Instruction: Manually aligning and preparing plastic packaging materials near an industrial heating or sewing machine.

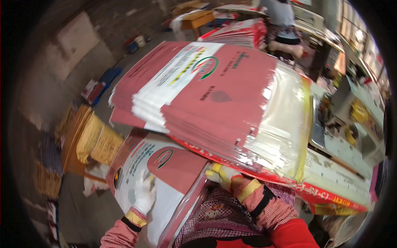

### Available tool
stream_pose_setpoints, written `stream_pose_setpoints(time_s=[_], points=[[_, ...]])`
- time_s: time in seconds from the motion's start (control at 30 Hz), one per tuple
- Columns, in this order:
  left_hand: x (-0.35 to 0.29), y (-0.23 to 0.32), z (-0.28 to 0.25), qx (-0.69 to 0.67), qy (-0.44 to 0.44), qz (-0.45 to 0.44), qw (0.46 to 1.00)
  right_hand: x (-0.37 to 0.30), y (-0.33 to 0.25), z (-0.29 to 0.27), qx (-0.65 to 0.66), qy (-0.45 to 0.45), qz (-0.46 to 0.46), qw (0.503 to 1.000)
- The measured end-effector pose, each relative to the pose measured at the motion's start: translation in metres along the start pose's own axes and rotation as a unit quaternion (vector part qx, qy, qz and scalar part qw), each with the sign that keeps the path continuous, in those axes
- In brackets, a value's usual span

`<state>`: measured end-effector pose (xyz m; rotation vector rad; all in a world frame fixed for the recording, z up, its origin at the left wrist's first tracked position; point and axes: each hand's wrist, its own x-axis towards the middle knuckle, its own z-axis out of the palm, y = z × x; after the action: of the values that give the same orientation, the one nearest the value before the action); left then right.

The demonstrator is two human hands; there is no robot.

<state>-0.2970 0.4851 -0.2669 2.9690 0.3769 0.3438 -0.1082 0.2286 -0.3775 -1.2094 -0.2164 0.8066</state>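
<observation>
My left hand (144, 193), in a white glove, rests on the printed face of a pink and white woven sack (175, 171) at my lap. Its fingers look extended and slightly blurred. My right hand (223, 175), gloved in white and yellow, has its fingers closed at the sack's upper right edge. Just beyond lies a thick stack of flat pink sacks (244, 87) with a white printed band and glossy, clear plastic ends. The stack's near edge overhangs the sack under my hands and hides its far part.
Red printed sheeting (331, 196) lies beneath the stack on a pale table (320, 165). A sewing machine (359, 115) stands at the right. Yellow folded sacks (99, 140) are piled at the left. Farther back, another person (283, 20) sits near a striped red pile (237, 35).
</observation>
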Motion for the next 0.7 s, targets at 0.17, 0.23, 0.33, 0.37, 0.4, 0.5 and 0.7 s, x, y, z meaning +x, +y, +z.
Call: stream_pose_setpoints(time_s=[0.17,0.23,0.33,0.37,0.4,0.5,0.7], points=[[0.163,0.191,-0.031,-0.19,0.124,0.384,0.895,-0.08,-0.059,-0.003,0.249,-0.058,0.222,0.941],[0.188,0.256,-0.023,-0.215,0.095,0.464,0.854,-0.102,-0.074,-0.014,0.179,-0.154,0.191,0.953],[0.211,0.322,-0.005,-0.196,0.074,0.505,0.837,-0.132,-0.107,-0.028,0.124,-0.207,0.15,0.959],[0.216,0.338,-0.001,-0.137,-0.009,0.465,0.875,-0.145,-0.118,-0.03,-0.017,-0.178,0.055,0.982],[0.221,0.345,0.001,-0.067,-0.089,0.413,0.904,-0.156,-0.132,-0.027,-0.159,-0.153,-0.041,0.975],[0.241,0.338,0.017,-0.139,-0.124,0.391,0.901,-0.173,-0.158,-0.041,0.044,-0.075,-0.019,0.996],[0.2,0.307,-0.036,-0.313,-0.181,0.375,0.854,-0.167,-0.19,-0.07,0.285,0.233,-0.094,0.925]])
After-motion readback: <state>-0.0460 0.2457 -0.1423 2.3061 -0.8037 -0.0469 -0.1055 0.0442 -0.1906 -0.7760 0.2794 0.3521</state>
